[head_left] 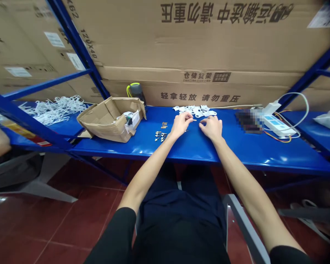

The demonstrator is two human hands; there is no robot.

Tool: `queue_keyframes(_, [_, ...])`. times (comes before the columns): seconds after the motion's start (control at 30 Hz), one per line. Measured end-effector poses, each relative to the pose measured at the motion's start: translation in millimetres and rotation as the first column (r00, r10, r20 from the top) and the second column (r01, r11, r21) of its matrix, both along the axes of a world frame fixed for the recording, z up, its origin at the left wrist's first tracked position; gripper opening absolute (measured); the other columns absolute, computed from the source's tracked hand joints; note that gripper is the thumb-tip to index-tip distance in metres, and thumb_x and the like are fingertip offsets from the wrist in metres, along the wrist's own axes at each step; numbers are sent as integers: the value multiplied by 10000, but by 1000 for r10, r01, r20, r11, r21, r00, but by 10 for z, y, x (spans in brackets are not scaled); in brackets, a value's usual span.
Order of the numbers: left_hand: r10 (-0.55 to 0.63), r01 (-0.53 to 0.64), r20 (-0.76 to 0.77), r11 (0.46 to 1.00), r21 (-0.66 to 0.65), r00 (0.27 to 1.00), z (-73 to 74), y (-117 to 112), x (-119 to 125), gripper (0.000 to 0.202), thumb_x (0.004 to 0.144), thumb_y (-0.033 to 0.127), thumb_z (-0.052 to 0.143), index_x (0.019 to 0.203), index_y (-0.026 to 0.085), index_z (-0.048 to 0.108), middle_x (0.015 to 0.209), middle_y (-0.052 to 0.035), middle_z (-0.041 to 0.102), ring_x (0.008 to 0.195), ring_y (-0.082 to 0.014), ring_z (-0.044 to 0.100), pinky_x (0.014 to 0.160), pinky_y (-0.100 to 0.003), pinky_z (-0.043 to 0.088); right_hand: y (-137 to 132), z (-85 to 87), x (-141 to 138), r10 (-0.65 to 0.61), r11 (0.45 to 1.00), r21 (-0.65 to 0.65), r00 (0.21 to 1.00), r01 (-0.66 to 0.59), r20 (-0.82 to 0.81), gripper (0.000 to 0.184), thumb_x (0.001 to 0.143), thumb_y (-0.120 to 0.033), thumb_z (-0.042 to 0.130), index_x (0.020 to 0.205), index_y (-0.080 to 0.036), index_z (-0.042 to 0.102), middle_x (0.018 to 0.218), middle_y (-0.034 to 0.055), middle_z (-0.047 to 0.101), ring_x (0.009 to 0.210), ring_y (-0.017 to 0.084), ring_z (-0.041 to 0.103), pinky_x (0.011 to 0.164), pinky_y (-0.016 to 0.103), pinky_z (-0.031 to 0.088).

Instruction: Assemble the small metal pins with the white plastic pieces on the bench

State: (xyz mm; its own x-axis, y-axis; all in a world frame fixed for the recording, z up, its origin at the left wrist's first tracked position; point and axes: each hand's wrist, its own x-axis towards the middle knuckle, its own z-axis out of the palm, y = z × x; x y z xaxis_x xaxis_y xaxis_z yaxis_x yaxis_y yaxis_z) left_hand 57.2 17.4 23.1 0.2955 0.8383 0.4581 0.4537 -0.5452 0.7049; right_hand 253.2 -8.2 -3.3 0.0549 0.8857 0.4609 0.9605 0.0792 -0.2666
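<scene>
Small metal pin (194, 120) pinched in left hand (180, 124) over blue worktop (236, 150)
Right hand (212, 128) curled beside it, grip contents unclear; white plastic parts (195, 110) just behind

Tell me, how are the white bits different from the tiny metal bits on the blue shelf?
The white pieces are bigger and white; the metal pieces are much smaller and shiny. The white pieces sit heaped beyond the left hand and right hand; the metal pieces lie scattered beside the left hand. Both rest loose on the blue shelf.
</scene>
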Motion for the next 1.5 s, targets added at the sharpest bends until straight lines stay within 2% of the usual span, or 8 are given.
queue_keyframes(0.17, [-5,3,25,996,91,1000,-118,-31,31,189,1028,180,641,1192,206,731,1140,-64,812,1070,-209,754,1006,-315,553,23,0,20,-13,999,-30,1000,14,25,241,961,-356,664,970,-205,852,1143,205,757,1177,422,592,963,588,453])
queue_keyframes(0.53, [11,31,-167,968,248,986,-209,-139,12,198,1077,242,593,1226,233,724,1177,-51,799,1158,-225,709,1045,-345,497,70,-47,-1,0,997,-71,997,-5,-75,286,958,-421,655,1004,-216,849,1084,191,771,1168,435,596,1003,641,429])
queue_keyframes(0.7, [153,-125,-117,968,218,981,-207,-100,-36,219,1093,274,565,1247,237,717,1239,-65,787,1190,-253,692,1072,-388,473,40,-10,-24,10,996,-89,998,-15,-56,276,982,-402,645,996,-217,849,1114,193,765,1196,438,590,1018,654,419])
queue_keyframes(0.87, [150,-132,-93,975,177,984,-196,-94,-51,210,1087,275,581,1247,246,713,1269,-57,781,1212,-246,688,1095,-384,474,63,1,-33,51,999,8,984,-50,-169,353,979,-497,643,899,-209,831,974,179,790,1133,430,651,1037,651,436])
queue_keyframes(0.93, [125,-115,-52,980,161,991,-203,-84,-48,204,1085,269,585,1240,241,714,1266,-56,782,1217,-235,696,1087,-361,492,72,19,-49,121,992,73,934,-103,-337,375,956,-548,666,894,-214,825,934,146,809,1040,390,712,1021,595,496])
queue_keyframes(1.03, [63,-71,66,989,127,996,-229,-51,-45,198,1085,255,583,1233,235,711,1281,-53,780,1193,-214,724,1061,-319,530,74,51,-89,292,957,184,752,-226,-591,408,900,-606,729,922,-210,822,929,108,832,943,336,772,975,504,582])
queue_keyframes(1.17, [22,-41,223,996,79,974,-271,8,-32,160,1055,281,643,1186,234,722,1212,-48,804,1114,-215,767,1009,-316,576,67,67,-146,410,906,262,540,-332,-735,445,819,-626,819,966,-205,825,941,84,846,969,319,800,1002,482,614])
queue_keyframes(1.5, [-3,-18,421,999,47,907,-278,81,-9,136,985,336,752,1023,209,725,1066,-64,819,987,-218,791,892,-311,600,43,73,-178,440,883,294,421,-367,-793,405,780,-575,894,981,-231,821,969,75,848,1016,319,809,1045,478,614])
